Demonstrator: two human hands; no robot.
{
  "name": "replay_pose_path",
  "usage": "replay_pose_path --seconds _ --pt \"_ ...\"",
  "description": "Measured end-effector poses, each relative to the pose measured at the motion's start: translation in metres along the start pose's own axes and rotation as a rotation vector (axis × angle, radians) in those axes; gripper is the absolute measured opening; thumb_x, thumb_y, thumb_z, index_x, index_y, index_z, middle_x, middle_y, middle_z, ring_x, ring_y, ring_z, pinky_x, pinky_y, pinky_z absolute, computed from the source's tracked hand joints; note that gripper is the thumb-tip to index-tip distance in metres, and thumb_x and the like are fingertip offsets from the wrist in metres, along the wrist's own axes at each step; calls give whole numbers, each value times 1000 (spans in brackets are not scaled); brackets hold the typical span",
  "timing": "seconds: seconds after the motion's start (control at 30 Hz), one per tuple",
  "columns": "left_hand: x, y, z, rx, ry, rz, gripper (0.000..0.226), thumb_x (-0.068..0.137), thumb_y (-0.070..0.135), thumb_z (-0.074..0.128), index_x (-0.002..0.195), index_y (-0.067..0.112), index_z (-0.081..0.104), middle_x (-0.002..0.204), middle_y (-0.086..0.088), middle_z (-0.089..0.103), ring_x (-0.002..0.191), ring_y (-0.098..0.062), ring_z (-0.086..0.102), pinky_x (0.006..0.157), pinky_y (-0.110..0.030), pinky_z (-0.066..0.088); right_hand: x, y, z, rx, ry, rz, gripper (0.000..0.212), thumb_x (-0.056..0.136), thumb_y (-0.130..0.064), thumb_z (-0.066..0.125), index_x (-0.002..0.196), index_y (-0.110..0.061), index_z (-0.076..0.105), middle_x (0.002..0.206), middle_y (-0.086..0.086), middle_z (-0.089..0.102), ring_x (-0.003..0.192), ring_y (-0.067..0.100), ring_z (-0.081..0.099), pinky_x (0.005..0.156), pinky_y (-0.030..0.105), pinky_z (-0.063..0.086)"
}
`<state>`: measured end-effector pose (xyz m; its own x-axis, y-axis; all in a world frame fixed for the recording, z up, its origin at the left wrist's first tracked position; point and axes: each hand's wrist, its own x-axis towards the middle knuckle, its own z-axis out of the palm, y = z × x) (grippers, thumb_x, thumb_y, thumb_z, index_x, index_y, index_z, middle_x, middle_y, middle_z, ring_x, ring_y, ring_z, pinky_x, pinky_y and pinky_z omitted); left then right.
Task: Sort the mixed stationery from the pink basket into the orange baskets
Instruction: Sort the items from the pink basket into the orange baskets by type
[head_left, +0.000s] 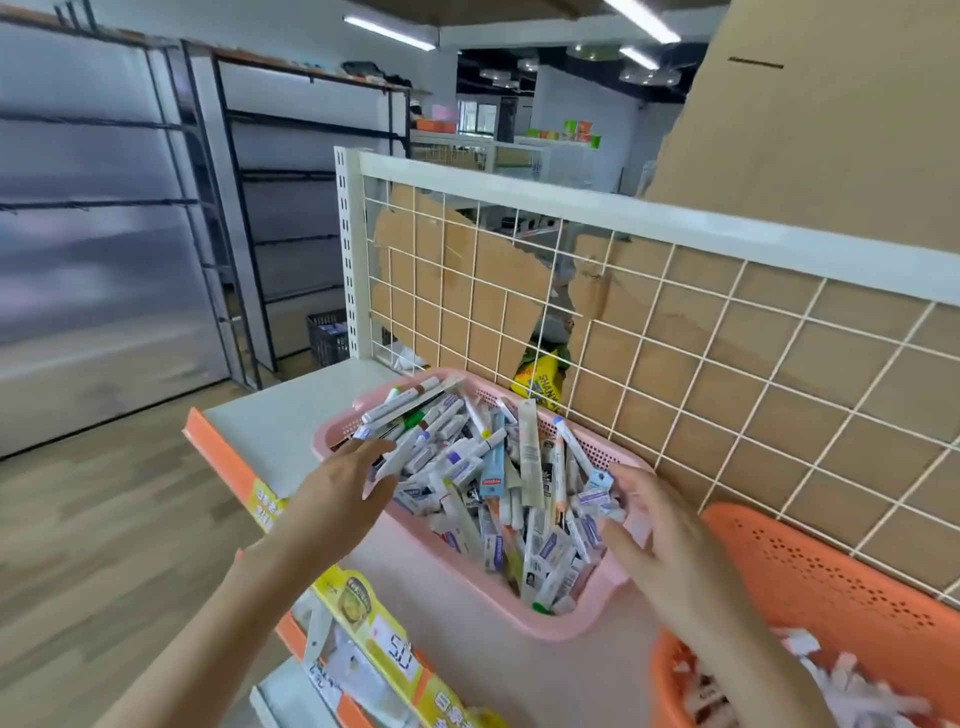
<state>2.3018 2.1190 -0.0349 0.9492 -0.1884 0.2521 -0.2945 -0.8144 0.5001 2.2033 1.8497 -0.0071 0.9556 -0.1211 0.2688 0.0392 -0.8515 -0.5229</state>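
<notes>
Hands spread — left hand (337, 483), right hand (660, 535) — over pens (498, 467) in pink basket (457, 582); price tag (397, 657) reads "5.0".

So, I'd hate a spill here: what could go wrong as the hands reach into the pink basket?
The pink basket is heaped and pens overhang its far rim, so the left hand could knock some onto the shelf. The right hand, at the right rim, might shove it.

The left hand (337, 483) and the right hand (660, 525) were both bare, with slim fingers. Behind them the left forearm (223, 613) and the right forearm (753, 639) were bare too, slender and smooth, right back to the view's lower edge; motion blur softened the right one.
</notes>
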Motion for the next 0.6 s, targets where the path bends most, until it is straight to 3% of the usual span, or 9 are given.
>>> replay_pose_path --seconds 0.13,0.3,0.4,0.5,0.6 --pt "43 3 9 63 -84 49 38 96 24 47 133 18 49 134 -3 52 112 -21 55 88 -25 39 16 -9 8 -32 -3 33 47 90 -34 56 134 -32 41 130 -15 50 117 9 51 93 25 40" --pt "87 -2 16 148 -233 156 37 97 27 45 134 21 48 133 -1 53 102 -16 60 80 -20 41 35 -27 26 -37 0 126 49 93 -37 51 139 -34 33 138 -18 40 118 4 46 95 22 36" --pt "107 -10 25 160 -287 221 33 96 28 48 126 16 53 122 -4 60 101 -17 60 83 -24 45 48 -38 39 -38 40 156 48 93 -36 51 138 -35 34 138 -16 41 117 4 43 98 27 36" --pt "124 -13 39 166 -293 229 33 95 37 47 119 15 55 110 -5 63 89 -18 60 78 -28 48 60 -49 53 -124 48 210 47 95 -37 47 139 -36 31 138 -18 39 128 3 33 98 21 26" --pt "139 -16 52 274 -266 275 36 97 39 40 119 13 52 115 -7 60 99 -22 60 81 -32 49 73 -59 71 -105 26 254 48 96 -35 47 140 -33 31 143 -14 38 129 6 39 100 24 31"
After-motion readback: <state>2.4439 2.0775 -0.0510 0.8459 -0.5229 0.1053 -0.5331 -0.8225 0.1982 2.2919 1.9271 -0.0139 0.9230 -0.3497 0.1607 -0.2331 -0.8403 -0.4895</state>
